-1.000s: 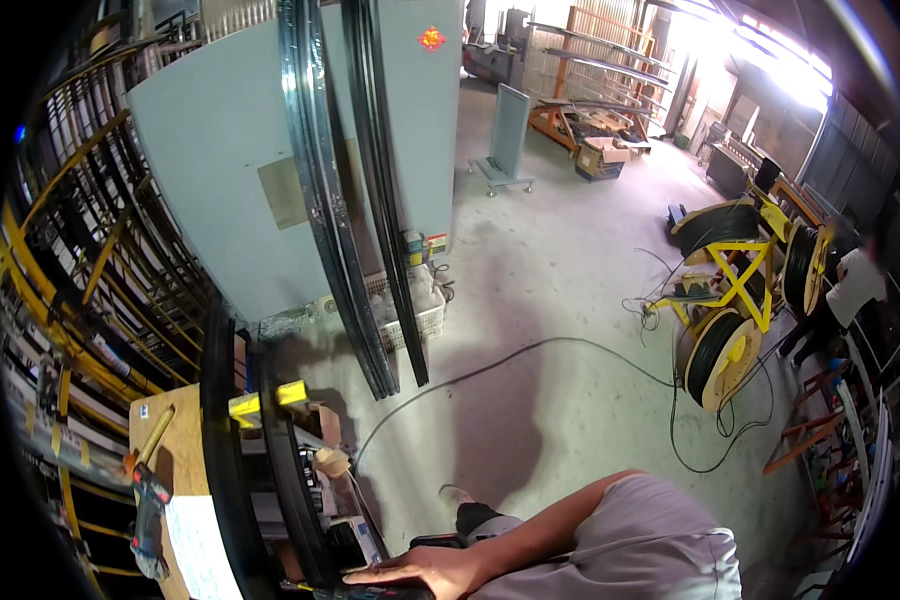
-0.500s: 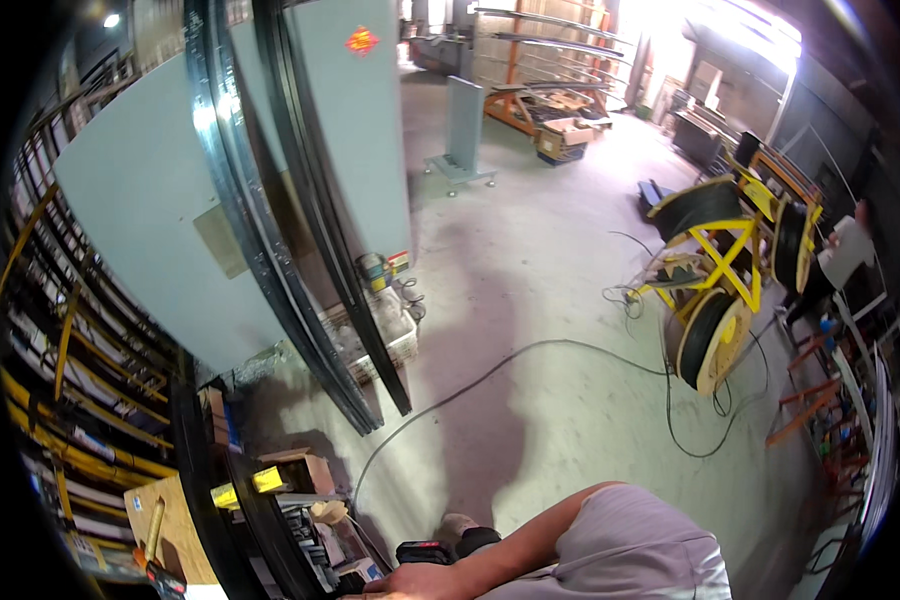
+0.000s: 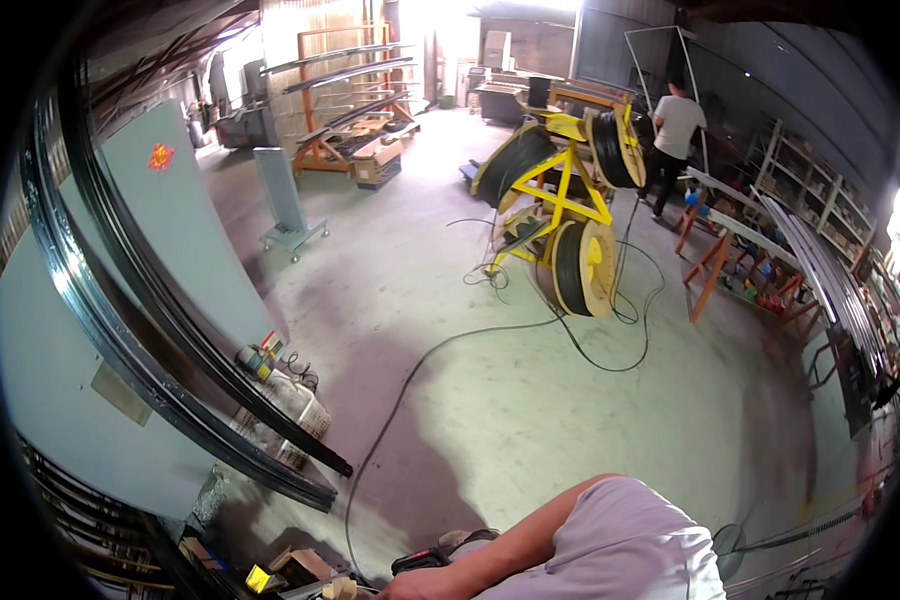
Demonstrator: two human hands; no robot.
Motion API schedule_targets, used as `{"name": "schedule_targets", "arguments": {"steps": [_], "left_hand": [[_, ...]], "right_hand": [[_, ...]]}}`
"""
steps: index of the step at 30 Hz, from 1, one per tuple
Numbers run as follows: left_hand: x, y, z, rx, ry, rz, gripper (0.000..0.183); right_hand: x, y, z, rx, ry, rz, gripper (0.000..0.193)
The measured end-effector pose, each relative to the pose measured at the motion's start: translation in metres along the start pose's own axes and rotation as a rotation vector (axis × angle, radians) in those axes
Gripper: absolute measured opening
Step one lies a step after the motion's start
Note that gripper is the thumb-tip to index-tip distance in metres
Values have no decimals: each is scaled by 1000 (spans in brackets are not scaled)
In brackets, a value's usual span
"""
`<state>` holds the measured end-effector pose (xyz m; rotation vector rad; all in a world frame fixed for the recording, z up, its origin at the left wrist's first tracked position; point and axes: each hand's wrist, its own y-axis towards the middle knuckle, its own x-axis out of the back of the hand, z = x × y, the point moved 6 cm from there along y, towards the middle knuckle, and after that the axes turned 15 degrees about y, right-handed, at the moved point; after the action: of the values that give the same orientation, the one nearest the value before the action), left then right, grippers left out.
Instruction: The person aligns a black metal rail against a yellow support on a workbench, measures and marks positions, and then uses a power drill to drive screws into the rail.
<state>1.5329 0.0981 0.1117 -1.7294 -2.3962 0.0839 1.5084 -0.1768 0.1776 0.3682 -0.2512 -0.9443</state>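
My right forearm crosses the lower edge from a pale grey sleeve point(image 3: 625, 545). My right hand point(image 3: 420, 583) is closed at the bottom of the view, its fingers cut off by the edge. A black and red battery pack point(image 3: 420, 560) of a cordless power tool sticks out on the far side of that hand; the rest of the tool is hidden. A shoe point(image 3: 467, 540) shows partly behind the forearm. My left hand is out of view.
Long dark profiles point(image 3: 185, 370) lean at the left by a pale panel point(image 3: 185, 240). A white basket point(image 3: 310, 425) stands at their foot. A cable point(image 3: 410, 375) runs to a yellow reel stand point(image 3: 565, 185). Trestles point(image 3: 710, 270) and a person point(image 3: 678, 130) carrying a frame are at the right.
My view has swung to the right, so the reels and profiles sit further left. The bench at the lower left has left view. My right hand keeps its place beside the battery pack.
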Motion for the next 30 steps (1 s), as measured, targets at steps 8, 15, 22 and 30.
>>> {"name": "schedule_targets", "arguments": {"steps": [8,15,22,30], "left_hand": [[-14,10,-17,343,-500,332,13],[15,-16,-24,433,-471,109,17],[38,-46,-31,262,-236,-87,20],[82,-67,-10,330,-277,-275,20]], "right_hand": [[-12,0,17,-39,32,-56,78],[-32,20,-17,-82,122,86,77],[-31,60,30,-284,255,311,85],[-60,86,0,-225,239,534,85]]}}
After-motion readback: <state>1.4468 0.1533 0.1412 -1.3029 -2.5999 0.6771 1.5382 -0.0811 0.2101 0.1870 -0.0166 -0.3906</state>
